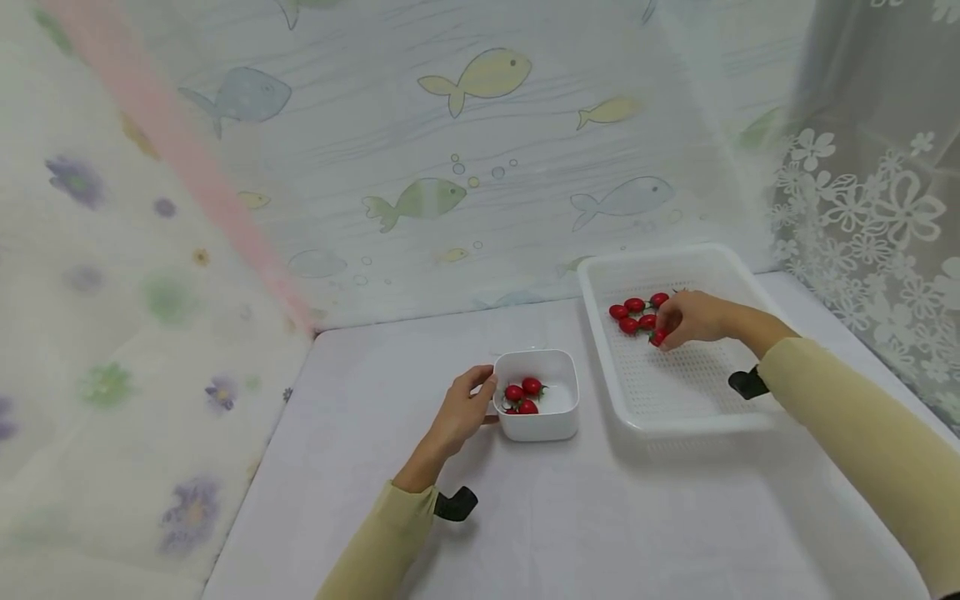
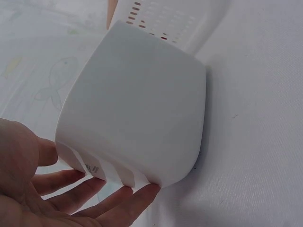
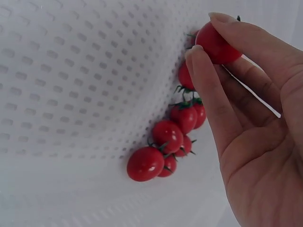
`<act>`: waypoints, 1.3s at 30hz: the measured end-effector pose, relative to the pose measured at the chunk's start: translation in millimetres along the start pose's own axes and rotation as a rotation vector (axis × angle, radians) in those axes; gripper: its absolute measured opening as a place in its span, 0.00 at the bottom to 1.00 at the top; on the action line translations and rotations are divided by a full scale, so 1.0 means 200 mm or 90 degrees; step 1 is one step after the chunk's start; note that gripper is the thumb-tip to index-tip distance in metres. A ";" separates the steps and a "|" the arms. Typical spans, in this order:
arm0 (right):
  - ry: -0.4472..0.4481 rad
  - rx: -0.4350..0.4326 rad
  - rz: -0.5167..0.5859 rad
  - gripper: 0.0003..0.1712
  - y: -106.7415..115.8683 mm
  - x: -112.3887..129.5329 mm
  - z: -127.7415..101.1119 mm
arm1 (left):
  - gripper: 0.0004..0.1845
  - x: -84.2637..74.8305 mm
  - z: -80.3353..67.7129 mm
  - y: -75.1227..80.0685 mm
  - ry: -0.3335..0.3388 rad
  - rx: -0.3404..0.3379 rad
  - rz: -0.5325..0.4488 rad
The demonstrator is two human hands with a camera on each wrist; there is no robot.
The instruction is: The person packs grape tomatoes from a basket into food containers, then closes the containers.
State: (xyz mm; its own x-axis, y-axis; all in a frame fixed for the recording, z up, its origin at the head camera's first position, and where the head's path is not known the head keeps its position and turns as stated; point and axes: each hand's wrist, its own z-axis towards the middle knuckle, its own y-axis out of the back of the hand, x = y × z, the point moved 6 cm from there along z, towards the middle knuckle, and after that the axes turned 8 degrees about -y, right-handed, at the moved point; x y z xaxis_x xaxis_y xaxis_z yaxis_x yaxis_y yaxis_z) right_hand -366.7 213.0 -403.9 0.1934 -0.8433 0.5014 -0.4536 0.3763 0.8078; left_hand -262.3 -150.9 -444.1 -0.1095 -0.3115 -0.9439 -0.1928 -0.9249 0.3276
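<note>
My left hand [image 1: 461, 408] rests its fingertips against the left wall of a small white square box [image 1: 540, 427], with the thumb near the rim; the left wrist view shows the spread fingers [image 2: 113, 205] touching that wall from outside. Inside the box lie several red cherry tomatoes [image 1: 532, 386]. Over a large white perforated basket [image 1: 630, 392], my right hand [image 1: 693, 318] pinches one cherry tomato [image 3: 215, 45] between thumb and forefinger. Several more cherry tomatoes [image 3: 167, 136] with green stems lie clustered on the basket floor beside that hand.
Both containers stand on a white-covered table [image 1: 360, 400], the basket right of the box. Behind them hangs a fish-patterned curtain [image 1: 420, 200]; lace fabric [image 1: 870, 208] falls at the right. A black strap [image 1: 456, 504] shows at the left sleeve.
</note>
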 end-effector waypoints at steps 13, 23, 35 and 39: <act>0.013 -0.004 0.033 0.15 0.01 0.08 -0.04 | 0.23 0.02 0.02 0.01 -0.005 0.002 0.003; 0.045 -0.034 0.039 0.14 0.06 0.18 -0.10 | 0.23 -0.01 0.03 0.01 -0.008 0.002 0.000; 0.074 -0.049 0.062 0.16 0.06 0.26 -0.16 | 0.23 0.01 0.02 0.01 0.001 0.001 0.004; 0.078 -0.057 0.061 0.17 0.06 0.28 -0.18 | 0.23 0.03 0.02 0.01 0.006 0.001 0.007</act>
State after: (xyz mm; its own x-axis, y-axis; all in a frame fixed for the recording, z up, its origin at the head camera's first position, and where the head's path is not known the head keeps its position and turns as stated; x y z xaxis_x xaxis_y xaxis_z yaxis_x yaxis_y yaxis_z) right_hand -330.4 185.0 -354.4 0.2601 -0.7506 0.6074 -0.3968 0.4904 0.7760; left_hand -267.3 -153.7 -448.0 -0.1015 -0.3234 -0.9408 -0.1930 -0.9213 0.3375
